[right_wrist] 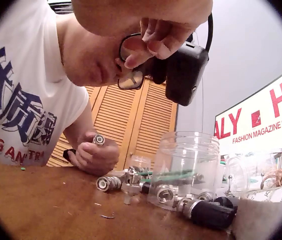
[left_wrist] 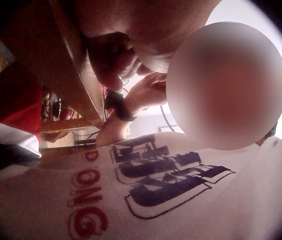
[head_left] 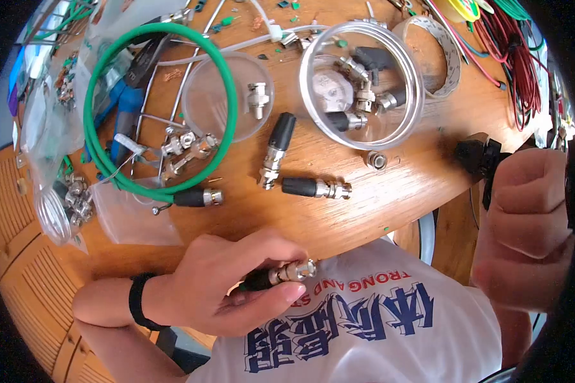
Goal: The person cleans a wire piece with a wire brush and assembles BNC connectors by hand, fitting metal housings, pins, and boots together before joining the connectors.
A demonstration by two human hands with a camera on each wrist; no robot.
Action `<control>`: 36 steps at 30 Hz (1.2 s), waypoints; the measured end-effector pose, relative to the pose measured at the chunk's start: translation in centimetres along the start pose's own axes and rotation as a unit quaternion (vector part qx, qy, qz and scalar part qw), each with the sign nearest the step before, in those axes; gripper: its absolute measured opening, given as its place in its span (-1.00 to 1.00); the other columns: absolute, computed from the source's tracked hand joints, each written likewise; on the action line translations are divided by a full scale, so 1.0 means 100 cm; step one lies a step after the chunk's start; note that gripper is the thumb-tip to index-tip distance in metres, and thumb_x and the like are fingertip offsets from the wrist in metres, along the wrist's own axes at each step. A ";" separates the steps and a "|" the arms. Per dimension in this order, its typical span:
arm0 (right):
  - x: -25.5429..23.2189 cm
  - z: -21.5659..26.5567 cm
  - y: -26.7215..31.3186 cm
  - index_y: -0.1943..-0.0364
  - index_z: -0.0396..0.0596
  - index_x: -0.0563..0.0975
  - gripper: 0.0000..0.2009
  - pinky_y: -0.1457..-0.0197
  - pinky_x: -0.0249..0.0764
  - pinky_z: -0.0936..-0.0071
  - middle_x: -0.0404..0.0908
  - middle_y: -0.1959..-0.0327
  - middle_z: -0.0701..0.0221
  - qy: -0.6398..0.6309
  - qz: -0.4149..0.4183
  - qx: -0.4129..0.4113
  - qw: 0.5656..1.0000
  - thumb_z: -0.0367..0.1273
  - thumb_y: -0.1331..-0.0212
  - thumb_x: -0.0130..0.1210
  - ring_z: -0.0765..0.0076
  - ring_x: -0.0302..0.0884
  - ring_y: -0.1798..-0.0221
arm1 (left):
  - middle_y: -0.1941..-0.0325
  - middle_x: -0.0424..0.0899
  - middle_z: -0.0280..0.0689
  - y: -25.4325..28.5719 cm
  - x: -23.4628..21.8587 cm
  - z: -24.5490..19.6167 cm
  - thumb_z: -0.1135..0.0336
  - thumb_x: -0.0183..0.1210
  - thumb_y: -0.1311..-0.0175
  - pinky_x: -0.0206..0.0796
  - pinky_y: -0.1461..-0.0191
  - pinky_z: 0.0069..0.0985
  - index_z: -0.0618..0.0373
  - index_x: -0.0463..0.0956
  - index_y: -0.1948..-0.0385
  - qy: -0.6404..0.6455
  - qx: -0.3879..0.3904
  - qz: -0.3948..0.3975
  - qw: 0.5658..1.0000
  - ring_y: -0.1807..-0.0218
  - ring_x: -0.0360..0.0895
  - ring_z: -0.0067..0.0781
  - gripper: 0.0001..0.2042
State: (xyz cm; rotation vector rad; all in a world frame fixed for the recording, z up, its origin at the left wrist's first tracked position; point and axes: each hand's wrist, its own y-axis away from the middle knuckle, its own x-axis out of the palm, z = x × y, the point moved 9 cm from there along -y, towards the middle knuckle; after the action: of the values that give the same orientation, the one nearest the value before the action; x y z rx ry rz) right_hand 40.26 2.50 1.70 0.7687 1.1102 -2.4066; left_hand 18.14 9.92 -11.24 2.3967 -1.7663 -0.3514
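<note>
The left hand (head_left: 236,281) grips a BNC connector (head_left: 294,271) with a black sleeve, its metal end sticking out between thumb and fingers in front of the shirt. The same hand (right_wrist: 96,155) shows above the table edge in the right wrist view, the connector's round end (right_wrist: 99,140) facing that camera. Raised at the right, the right hand (head_left: 527,223) has curled fingers, with nothing visible in them; in the right wrist view this hand (right_wrist: 163,37) is beside the glasses (right_wrist: 131,80). In the left wrist view, the left fingers (left_wrist: 116,65) are dark and their grip is hidden.
Two black-sleeved connectors (head_left: 278,150) lie mid-table. A clear round jar (head_left: 306,96) with several connectors stands behind them. Left are a green cable loop (head_left: 232,108), a lid (head_left: 191,96) and plastic bags (head_left: 134,217). A tape roll (head_left: 450,48) and red-black wires (head_left: 524,83) are back right.
</note>
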 end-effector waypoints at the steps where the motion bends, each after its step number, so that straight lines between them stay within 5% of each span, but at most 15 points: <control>1: -0.010 -0.006 0.009 0.14 0.17 0.64 -0.53 0.45 0.33 0.46 0.60 0.44 0.57 0.002 -0.001 0.000 1.000 0.22 -0.41 0.06 0.55 0.36 0.57 | 0.37 0.75 -0.32 0.001 -0.001 -0.001 0.19 0.30 -0.42 0.44 0.42 -0.56 0.17 0.62 0.10 -0.002 0.012 -0.013 1.000 0.50 0.66 -0.49 -0.76; 3: 0.016 -0.003 -0.019 0.15 0.17 0.63 -0.54 0.45 0.33 0.46 0.60 0.44 0.57 0.014 0.002 -0.006 1.000 0.21 -0.41 0.06 0.55 0.36 0.57 | 0.36 0.75 -0.32 0.001 -0.005 -0.003 0.19 0.30 -0.42 0.44 0.42 -0.57 0.16 0.63 0.11 -0.008 0.035 -0.026 0.999 0.50 0.65 -0.51 -0.77; 4: -0.011 0.026 0.019 0.15 0.17 0.63 -0.55 0.46 0.33 0.46 0.60 0.44 0.57 0.016 0.004 -0.008 1.000 0.21 -0.42 0.06 0.54 0.36 0.57 | 0.36 0.75 -0.32 0.003 -0.004 -0.001 0.19 0.30 -0.42 0.43 0.42 -0.57 0.16 0.63 0.11 -0.014 0.020 -0.011 1.000 0.50 0.65 -0.51 -0.77; 5: 0.033 -0.006 -0.037 0.15 0.17 0.63 -0.55 0.46 0.33 0.45 0.60 0.44 0.57 0.019 0.005 -0.011 1.000 0.21 -0.42 0.07 0.54 0.36 0.57 | 0.36 0.75 -0.33 0.003 -0.003 0.001 0.19 0.31 -0.41 0.43 0.43 -0.57 0.16 0.63 0.11 -0.021 0.005 0.004 1.000 0.50 0.64 -0.52 -0.77; 6: 0.028 0.023 -0.022 0.16 0.17 0.63 -0.56 0.46 0.33 0.45 0.60 0.45 0.57 0.020 0.005 -0.009 1.000 0.20 -0.42 0.07 0.54 0.36 0.57 | 0.37 0.75 -0.33 0.002 -0.004 -0.001 0.21 0.32 -0.41 0.42 0.43 -0.58 0.17 0.63 0.12 -0.021 0.008 -0.002 1.000 0.51 0.63 -0.53 -0.77; 11: 0.032 0.015 -0.021 0.17 0.17 0.62 -0.58 0.46 0.33 0.44 0.59 0.45 0.56 0.016 -0.015 -0.020 1.000 0.18 -0.43 0.08 0.54 0.36 0.57 | 0.38 0.73 -0.33 0.004 -0.005 0.000 0.23 0.33 -0.41 0.40 0.43 -0.60 0.16 0.64 0.10 0.002 0.005 -0.008 1.000 0.51 0.62 -0.56 -0.78; 13: 0.047 -0.029 -0.058 0.18 0.17 0.62 -0.58 0.47 0.33 0.44 0.59 0.45 0.56 0.027 -0.020 -0.034 0.999 0.17 -0.43 0.08 0.53 0.37 0.57 | 0.39 0.73 -0.33 0.002 -0.003 0.002 0.23 0.33 -0.40 0.39 0.44 -0.61 0.16 0.64 0.09 -0.001 -0.002 0.001 1.000 0.51 0.61 -0.57 -0.78; 19: 0.008 0.013 -0.003 0.19 0.17 0.62 -0.61 0.47 0.33 0.43 0.58 0.45 0.56 0.048 -0.032 -0.069 0.996 0.15 -0.44 0.09 0.53 0.37 0.57 | 0.39 0.72 -0.35 0.002 -0.004 -0.002 0.25 0.33 -0.40 0.39 0.43 -0.61 0.17 0.64 0.08 0.003 0.020 -0.027 0.999 0.52 0.60 -0.61 -0.78; 23: 0.001 -0.001 -0.017 0.20 0.17 0.61 -0.62 0.47 0.33 0.43 0.58 0.45 0.55 0.071 -0.025 -0.096 0.992 0.13 -0.45 0.09 0.52 0.37 0.57 | 0.40 0.73 -0.32 0.005 -0.002 0.002 0.25 0.26 -0.45 0.40 0.42 -0.61 0.21 0.61 0.08 0.010 0.000 -0.006 1.000 0.52 0.59 -0.63 -0.78; 25: 0.007 -0.021 -0.038 0.30 0.11 0.62 -0.70 0.49 0.34 0.43 0.64 0.43 0.54 0.147 0.021 -0.036 0.988 -0.02 -0.41 0.13 0.55 0.39 0.58 | 0.39 0.73 -0.31 0.004 0.001 0.003 0.23 0.23 -0.48 0.41 0.41 -0.60 0.22 0.61 0.09 0.029 -0.001 0.001 1.000 0.52 0.59 -0.63 -0.77; 27: 0.010 -0.042 -0.052 0.38 -0.03 0.63 -0.80 0.48 0.34 0.54 0.68 0.42 0.49 0.294 -0.023 0.098 0.950 -0.24 -0.33 0.19 0.57 0.46 0.56 | 0.38 0.73 -0.30 0.002 -0.004 -0.003 0.19 0.16 -0.52 0.41 0.40 -0.59 0.24 0.59 0.10 0.027 0.026 -0.031 0.999 0.53 0.58 -0.61 -0.74; 31: -0.005 -0.082 -0.062 0.31 -0.23 0.65 -0.97 0.41 0.35 0.67 0.67 0.46 0.45 0.260 -0.064 0.225 0.937 -0.55 -0.21 0.21 0.61 0.51 0.50 | 0.37 0.73 -0.29 0.001 -0.003 -0.007 0.19 0.12 -0.54 0.42 0.39 -0.58 0.26 0.59 0.11 0.028 0.043 -0.039 0.998 0.54 0.57 -0.59 -0.73; 32: -0.005 -0.093 -0.057 0.27 -0.21 0.65 -0.95 0.41 0.35 0.67 0.65 0.46 0.48 0.235 -0.072 0.311 0.918 -0.56 -0.22 0.21 0.66 0.49 0.49 | 0.37 0.73 -0.28 0.000 -0.003 -0.008 0.19 0.12 -0.54 0.42 0.40 -0.57 0.27 0.59 0.11 0.018 0.045 -0.034 0.998 0.55 0.57 -0.59 -0.73; 35: 0.005 -0.109 -0.047 0.22 -0.20 0.66 -0.85 0.31 0.47 0.53 0.67 0.36 0.40 0.207 -0.021 0.245 0.947 -0.58 -0.12 0.25 0.41 0.62 0.38 | 0.37 0.73 -0.28 0.000 -0.003 -0.008 0.24 0.11 -0.54 0.42 0.40 -0.58 0.28 0.58 0.12 0.019 0.048 -0.032 0.998 0.55 0.58 -0.61 -0.75; 36: 0.013 -0.109 -0.049 0.19 -0.20 0.67 -0.77 0.12 0.56 0.33 0.67 0.23 0.30 0.222 0.032 0.224 0.948 -0.57 -0.01 0.33 0.16 0.66 0.19 | 0.36 0.74 -0.28 0.001 -0.003 -0.007 0.27 0.10 -0.54 0.42 0.41 -0.59 0.29 0.57 0.12 0.029 0.043 -0.034 0.998 0.55 0.58 -0.62 -0.77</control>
State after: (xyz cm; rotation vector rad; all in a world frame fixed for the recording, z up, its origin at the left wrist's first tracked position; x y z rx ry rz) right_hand 40.09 13.91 -2.20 1.5281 0.6537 -2.5257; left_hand 18.18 10.15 -10.52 2.5032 -1.7117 -0.2144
